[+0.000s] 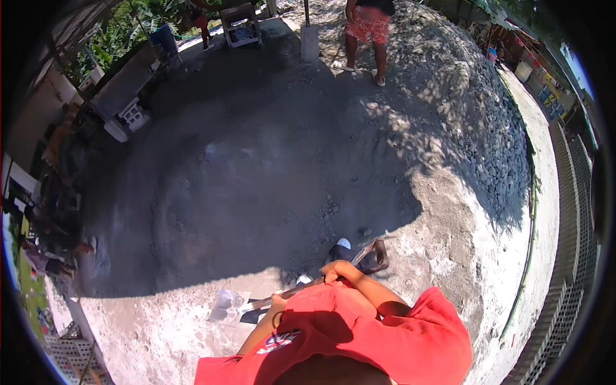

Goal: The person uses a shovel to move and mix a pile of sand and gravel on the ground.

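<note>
I hold a shovel point(301, 287) slantwise across my front. Its flat pale blade point(227, 307) is at the lower left over sunlit ground, and the brown grip at its other end points up to the right. My left hand point(278, 301) is closed round the shaft on the blade side. Farther up toward the grip, my right hand point(333, 271) wraps the same shaft. Whether the blade touches the ground I cannot tell. Past the shaft, my feet show in part, with a light shoe tip point(344, 243).
A grey gravel heap point(494, 141) rises at the right. Ahead, a person in patterned shorts point(369, 25) stands by a post on a concrete block point(309, 43). Pale hollow blocks point(133, 115) lie at the far left; another person point(51, 264) is at the left edge. Perforated fencing point(571, 244) runs along the right.
</note>
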Available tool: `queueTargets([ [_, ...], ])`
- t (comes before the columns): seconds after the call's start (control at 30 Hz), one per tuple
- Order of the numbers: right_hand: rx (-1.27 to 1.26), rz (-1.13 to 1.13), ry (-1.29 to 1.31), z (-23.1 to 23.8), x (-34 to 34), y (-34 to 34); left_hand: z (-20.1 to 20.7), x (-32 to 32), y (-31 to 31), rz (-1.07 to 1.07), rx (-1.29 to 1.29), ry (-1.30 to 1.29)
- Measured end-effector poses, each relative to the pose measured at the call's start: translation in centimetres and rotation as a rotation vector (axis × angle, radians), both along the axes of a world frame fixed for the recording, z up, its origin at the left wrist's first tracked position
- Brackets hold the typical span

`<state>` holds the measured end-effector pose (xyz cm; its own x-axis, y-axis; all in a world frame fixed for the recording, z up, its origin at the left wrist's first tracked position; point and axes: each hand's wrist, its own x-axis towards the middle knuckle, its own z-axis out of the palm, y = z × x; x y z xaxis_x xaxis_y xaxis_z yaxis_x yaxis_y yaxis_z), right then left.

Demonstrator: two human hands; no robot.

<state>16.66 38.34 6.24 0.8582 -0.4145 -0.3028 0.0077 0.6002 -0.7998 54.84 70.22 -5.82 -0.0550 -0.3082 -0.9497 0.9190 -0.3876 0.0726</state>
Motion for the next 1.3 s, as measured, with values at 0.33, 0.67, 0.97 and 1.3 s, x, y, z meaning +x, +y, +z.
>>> queueTargets([
  [0.33, -0.228, 0.481, 0.892, 10.6, -9.0, 1.7, 5.3, -15.3, -25.4, -0.258, 0.019, 0.020],
  [0.67, -0.582, -0.108, 1.170, 12.0, -30.8, 7.0, 6.3, -38.7, -35.5, -1.211, -0.692, -0.312],
  [0.97, -0.073, -0.816, 1.083, 4.1, -41.4, 17.7, 9.6, -68.3, -41.5, -1.333, -0.247, -0.147],
  [1.3, 0.462, -1.410, 1.217, 2.4, -48.8, 29.3, 5.1, -98.1, -27.4, -1.873, -0.161, 0.107],
])
